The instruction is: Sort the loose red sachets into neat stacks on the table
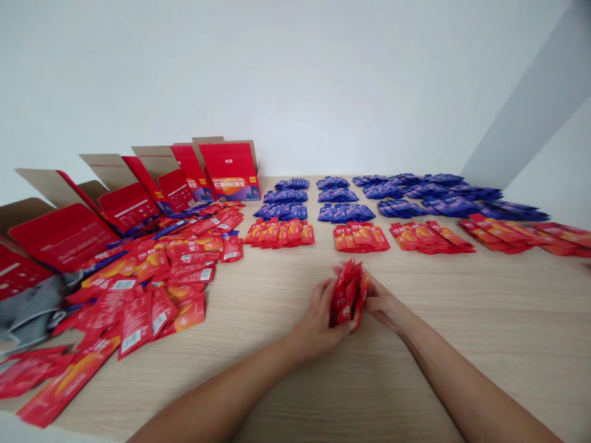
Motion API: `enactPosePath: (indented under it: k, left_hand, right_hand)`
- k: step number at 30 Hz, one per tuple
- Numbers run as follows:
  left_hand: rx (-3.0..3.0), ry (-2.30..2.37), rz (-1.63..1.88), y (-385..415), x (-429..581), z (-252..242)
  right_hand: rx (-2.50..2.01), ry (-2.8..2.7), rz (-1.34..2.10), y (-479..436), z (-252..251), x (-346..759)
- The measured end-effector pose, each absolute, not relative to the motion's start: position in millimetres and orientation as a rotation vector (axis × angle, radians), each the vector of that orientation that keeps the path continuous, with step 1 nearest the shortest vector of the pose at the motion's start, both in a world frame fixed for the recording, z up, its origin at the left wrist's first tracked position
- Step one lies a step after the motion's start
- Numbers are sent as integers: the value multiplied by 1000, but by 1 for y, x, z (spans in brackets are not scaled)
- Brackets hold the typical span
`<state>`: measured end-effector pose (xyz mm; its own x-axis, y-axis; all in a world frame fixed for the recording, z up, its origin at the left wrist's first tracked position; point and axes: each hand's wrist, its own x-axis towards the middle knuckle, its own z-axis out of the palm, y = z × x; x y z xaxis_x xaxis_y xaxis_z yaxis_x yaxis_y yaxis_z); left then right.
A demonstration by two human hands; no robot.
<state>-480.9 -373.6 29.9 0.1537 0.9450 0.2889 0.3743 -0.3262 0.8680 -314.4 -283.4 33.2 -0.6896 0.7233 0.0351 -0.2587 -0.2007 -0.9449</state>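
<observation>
1. Red sachets (pixel 341 304) sit bunched between both hands, over the wood-grain tabletop (pixel 498 307).
2. Left hand (pixel 316 323) grips their left side, thumb low across the front.
3. Right hand (pixel 382 300) clasps their right side.

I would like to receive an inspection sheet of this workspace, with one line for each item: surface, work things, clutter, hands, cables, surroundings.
Surface: pale wood-grain table.
Work things: bundle of red sachets in hand; beyond it, a row of red sachet piles, with blue sachet piles farther back.
Clutter: loose sachets, red and blue, overlapping at left; grey fabric-like item beside them.
Hands: left hand and right hand both grip the bundle.
Cables: nothing seen.
Surroundings: red boxes, flaps open, at back left; plain pale wall behind.
</observation>
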Motion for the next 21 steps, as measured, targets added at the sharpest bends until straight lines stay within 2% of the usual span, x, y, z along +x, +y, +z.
enactPosePath:
  k: [7, 15, 21]
  left_hand:
    - [1889, 1355, 1203, -371, -478, 28]
    - [1921, 1431, 1202, -369, -480, 27]
    - [1655, 1479, 1450, -365, -463, 27]
  right_hand:
    - [-584, -1464, 1830, -289, 21, -326]
    - [-593, -1585, 1450, -288, 5, -341]
    - [-579, -1638, 1501, -290, 10, -339]
